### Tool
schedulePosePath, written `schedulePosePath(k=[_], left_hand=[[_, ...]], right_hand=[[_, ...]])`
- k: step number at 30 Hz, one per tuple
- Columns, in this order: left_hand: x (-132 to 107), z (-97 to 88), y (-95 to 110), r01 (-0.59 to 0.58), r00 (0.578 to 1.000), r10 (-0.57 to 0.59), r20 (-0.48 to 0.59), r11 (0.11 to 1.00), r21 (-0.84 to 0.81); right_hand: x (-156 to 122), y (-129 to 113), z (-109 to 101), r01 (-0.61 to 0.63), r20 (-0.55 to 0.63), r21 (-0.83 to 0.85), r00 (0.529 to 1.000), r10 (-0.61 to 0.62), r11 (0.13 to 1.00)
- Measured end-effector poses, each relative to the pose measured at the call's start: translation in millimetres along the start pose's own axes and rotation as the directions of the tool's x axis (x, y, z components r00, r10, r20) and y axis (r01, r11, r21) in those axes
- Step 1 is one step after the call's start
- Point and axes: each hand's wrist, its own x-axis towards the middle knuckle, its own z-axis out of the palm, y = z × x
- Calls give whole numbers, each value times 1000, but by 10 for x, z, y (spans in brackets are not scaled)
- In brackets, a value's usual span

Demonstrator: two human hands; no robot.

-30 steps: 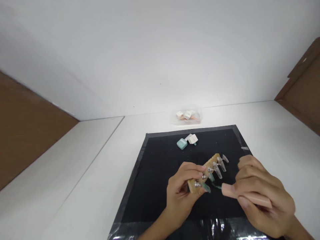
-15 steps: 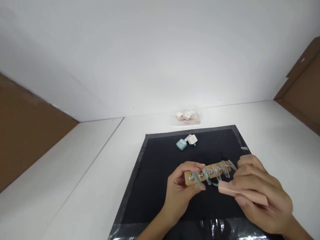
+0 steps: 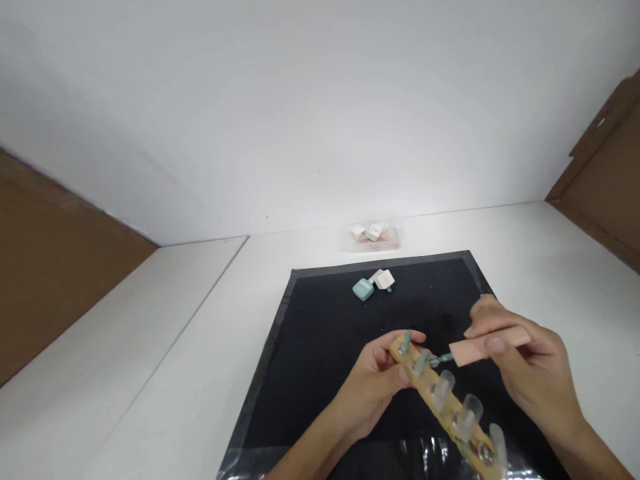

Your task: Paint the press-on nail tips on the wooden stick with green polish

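My left hand (image 3: 376,383) is closed on one end of a wooden strip (image 3: 440,403) that carries several false nail tips on metal pegs. Two tips near my fingers are teal; the others are clear. The strip now slants down toward the lower right. My right hand (image 3: 520,367) pinches a pink brush cap (image 3: 487,347), and its teal-tipped brush (image 3: 440,359) touches the second teal nail tip (image 3: 421,363). Both hands hover over a black mat (image 3: 320,333).
On the mat's far part lie a teal bottle (image 3: 363,289) and a white cap (image 3: 384,279). Behind the mat, against the white wall, sits a clear bag of small bottles (image 3: 374,234). Brown panels flank the white table at left and right.
My left hand has turned the wooden strip from slanting up-right, through level, to pointing down-right toward me. My right hand rose slightly and kept the brush at the teal tips.
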Motion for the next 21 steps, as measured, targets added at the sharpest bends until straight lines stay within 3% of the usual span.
schedulePosePath(k=[6,10,16,21], left_hand=[[0,64,14,52,999,-52,0,998,-32],[4,57,25,74,997,-73,14,996,-46],[0,64,32,84,996,-83,22,995,-49],[-3,69,38,109,994,-109,6,993,-40]], right_hand=[[18,-52,25,47,72,-17,996,-46,999],[20,-15,-19,97,46,-66,995,-94,993],[13,-21,-15,150,87,8,985,-150,989],[40,-37,0,160,87,-83,984,-153,984]])
